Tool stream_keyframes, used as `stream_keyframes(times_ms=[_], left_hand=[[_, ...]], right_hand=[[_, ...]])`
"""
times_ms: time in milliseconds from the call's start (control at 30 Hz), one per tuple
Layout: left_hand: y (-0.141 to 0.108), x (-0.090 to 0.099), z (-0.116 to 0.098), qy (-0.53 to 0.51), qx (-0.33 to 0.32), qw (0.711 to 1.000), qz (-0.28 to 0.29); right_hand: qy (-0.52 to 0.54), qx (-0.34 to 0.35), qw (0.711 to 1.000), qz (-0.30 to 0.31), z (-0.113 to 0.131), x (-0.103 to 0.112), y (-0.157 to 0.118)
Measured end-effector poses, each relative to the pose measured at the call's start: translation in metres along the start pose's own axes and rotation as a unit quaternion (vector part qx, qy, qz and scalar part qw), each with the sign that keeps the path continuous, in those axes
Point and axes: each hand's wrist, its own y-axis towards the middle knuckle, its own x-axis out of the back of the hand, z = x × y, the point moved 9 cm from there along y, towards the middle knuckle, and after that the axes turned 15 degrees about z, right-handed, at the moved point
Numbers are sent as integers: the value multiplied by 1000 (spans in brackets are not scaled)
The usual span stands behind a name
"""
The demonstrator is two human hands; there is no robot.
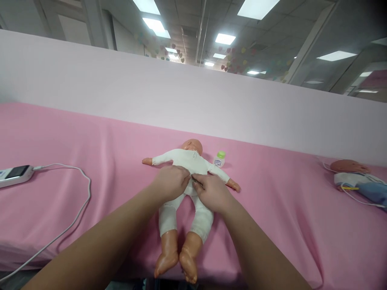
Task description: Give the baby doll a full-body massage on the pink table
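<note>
A baby doll (191, 161) in a white cloth body suit lies on its back on the pink sheet, arms spread and feet toward me. My left hand (173, 182) rests on the left of its belly with fingers curled together. From the other side my right hand (211, 191) meets it, thumb and fingers pinched at the middle of the torso. Both sets of fingertips nearly touch there. Whatever bit of cloth or fastening lies between them is too small and covered to make out.
Beside the doll's head stands a small clear bottle with a green cap (219, 159). A white handheld device (15, 175) with a cable lies at the left. Another doll in blue (370, 189), with thin tubing, lies far right. A white partition (193, 100) rises behind the pink sheet (272, 225).
</note>
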Motion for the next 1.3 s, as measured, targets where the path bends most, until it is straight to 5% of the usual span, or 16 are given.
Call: stream_keyframes(times_ms=[133, 333, 567, 800, 1133, 1300], left_hand=[[6, -18, 2, 2, 24, 997, 67], [0, -5, 2, 35, 47, 998, 24], [-2, 5, -3, 27, -9, 999, -43], [10, -27, 12, -84, -8, 995, 56], [6, -16, 11, -46, -17, 999, 11], [12, -32, 15, -12, -11, 999, 39]], right_hand=[[6, -9, 999, 40, 2, -7, 0], [2, -3, 1000, 21, 3, -4, -2], [5, 10, 998, -58, -2, 10, -2], [-5, -9, 1000, 29, -1, -6, 2], [45, 4, 998, -54, -17, 0, 11], [43, -14, 999, -23, -16, -9, 15]])
